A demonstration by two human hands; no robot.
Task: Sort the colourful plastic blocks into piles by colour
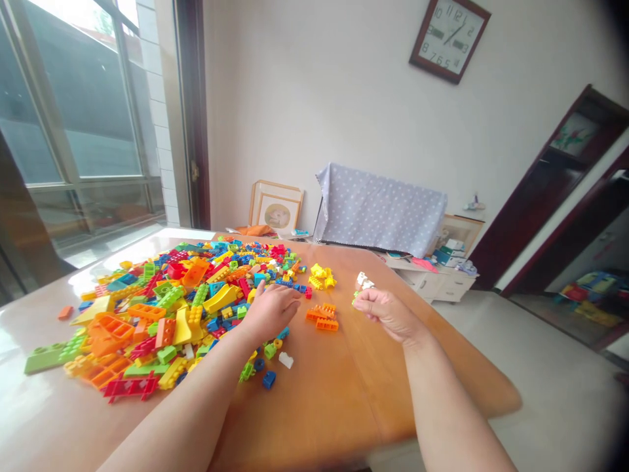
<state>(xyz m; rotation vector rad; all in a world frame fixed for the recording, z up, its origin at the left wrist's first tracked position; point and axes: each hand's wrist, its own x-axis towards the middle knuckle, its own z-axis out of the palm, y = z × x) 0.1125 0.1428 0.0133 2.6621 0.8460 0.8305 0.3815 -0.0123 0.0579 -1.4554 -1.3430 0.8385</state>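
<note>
Bricks point(162, 308) (studded, glossy) lie by left hand point(272, 312).

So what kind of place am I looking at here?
Most likely a living or dining room in a home: a wooden table strewn with toy building bricks, a wall clock, and framed pictures leaning against the wall.

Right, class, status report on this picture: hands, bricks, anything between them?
Left hand open, on edge of brick pile. Right hand curled shut, green bit at its fingertips, white bricks just beyond. Orange bricks lie between hands.
</note>
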